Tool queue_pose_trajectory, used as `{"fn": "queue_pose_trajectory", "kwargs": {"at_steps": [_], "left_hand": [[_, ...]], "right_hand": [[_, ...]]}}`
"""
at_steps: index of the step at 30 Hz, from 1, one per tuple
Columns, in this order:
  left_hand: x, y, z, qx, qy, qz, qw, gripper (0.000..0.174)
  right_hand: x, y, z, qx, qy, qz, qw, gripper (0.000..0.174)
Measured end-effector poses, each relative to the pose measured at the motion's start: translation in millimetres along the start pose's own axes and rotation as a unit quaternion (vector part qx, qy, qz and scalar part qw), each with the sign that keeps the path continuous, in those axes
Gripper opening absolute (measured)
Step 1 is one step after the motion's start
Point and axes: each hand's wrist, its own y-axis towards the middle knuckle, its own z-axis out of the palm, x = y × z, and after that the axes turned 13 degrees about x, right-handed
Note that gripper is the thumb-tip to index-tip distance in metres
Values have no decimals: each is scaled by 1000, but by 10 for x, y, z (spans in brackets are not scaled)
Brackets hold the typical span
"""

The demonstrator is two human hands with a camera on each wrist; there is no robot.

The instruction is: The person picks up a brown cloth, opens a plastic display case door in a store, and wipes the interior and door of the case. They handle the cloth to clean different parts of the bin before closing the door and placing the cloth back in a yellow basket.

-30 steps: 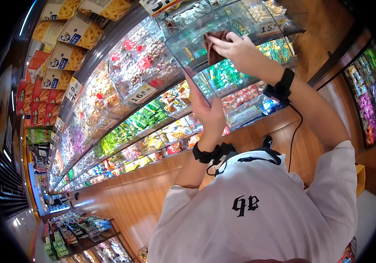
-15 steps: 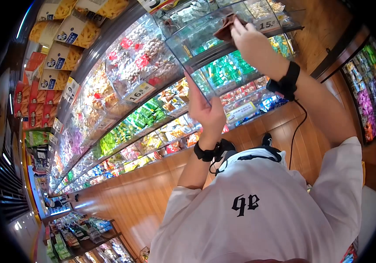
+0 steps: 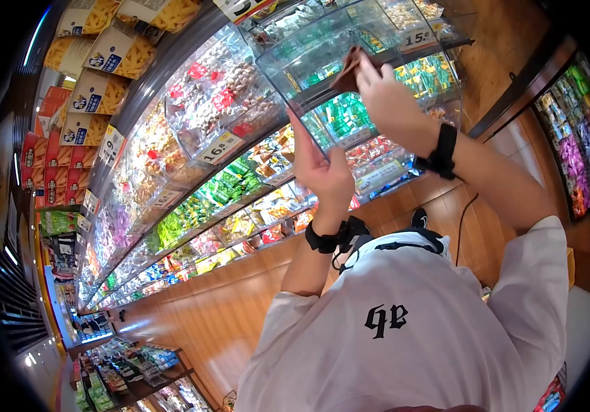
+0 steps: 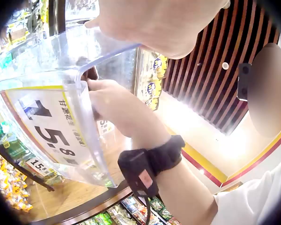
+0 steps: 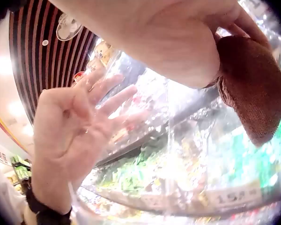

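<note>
A clear plastic box is held tilted in front of the candy shelves. My left hand grips its side wall, fingers stretched along the outside and thumb at the edge. Seen through the plastic in the right wrist view, those left fingers are spread fairly straight. My right hand pinches a folded brown cloth over the box. In the right wrist view the cloth hangs from the fingers. A 15.8 price card sits on one face of the box in the left wrist view.
Curved shelves hold bins of wrapped candy, green packets among them, with price tags along their edges. Bags with fries pictured are stacked at upper left. More racks stand at right and lower left on the wooden floor.
My right hand first moved the cloth up and to the right, then brought it back down and left. My left hand has stayed on the box wall.
</note>
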Motion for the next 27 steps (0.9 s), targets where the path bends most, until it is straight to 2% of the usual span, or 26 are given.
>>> {"fn": "queue_pose_trajectory", "kwargs": {"at_steps": [3, 6, 9, 11, 12, 13, 15, 17, 18, 21, 22, 24, 27], "left_hand": [[2, -1, -16, 3, 18, 2, 1000, 89], [-15, -4, -6, 5, 16, -1, 1000, 88], [-17, 4, -31, 12, 18, -9, 1000, 89], [-28, 0, -30, 12, -2, -20, 1000, 89], [-42, 7, -24, 8, -23, -26, 999, 89], [-43, 25, -10, 5, -45, -30, 999, 89], [-33, 33, 0, -2, -47, -39, 998, 92], [8, 36, -9, -1, -35, -31, 999, 94], [46, 32, -32, 3, -22, -19, 1000, 94], [15, 52, -8, -4, -8, -25, 1000, 96], [8, 58, 5, -10, -17, -33, 999, 96], [-15, 46, -3, -12, -10, -43, 999, 96], [-68, 69, 26, -30, -31, -58, 997, 87]], "right_hand": [[-178, 308, 96, -40, -35, 76, 996, 48], [-264, 503, -57, 18, -100, 70, 992, 47], [-212, 617, 71, -85, -62, 66, 992, 30], [-150, 629, 113, -76, -115, 31, 990, 34], [-90, 614, 118, -77, -90, 11, 993, 36], [-30, 599, 121, -77, -66, -9, 995, 38], [148, 542, 183, -88, 86, -57, 991, 44], [253, 586, 319, -53, -10, -141, 989, 50], [316, 483, 70, -14, 92, -106, 990, 54], [148, 444, -5, -31, 104, -97, 989, 60], [133, 436, -50, 31, 75, -11, 997, 57], [-54, 428, 89, 57, -25, 18, 998, 52], [-121, 493, 173, 3, -52, 45, 998, 48]]}}
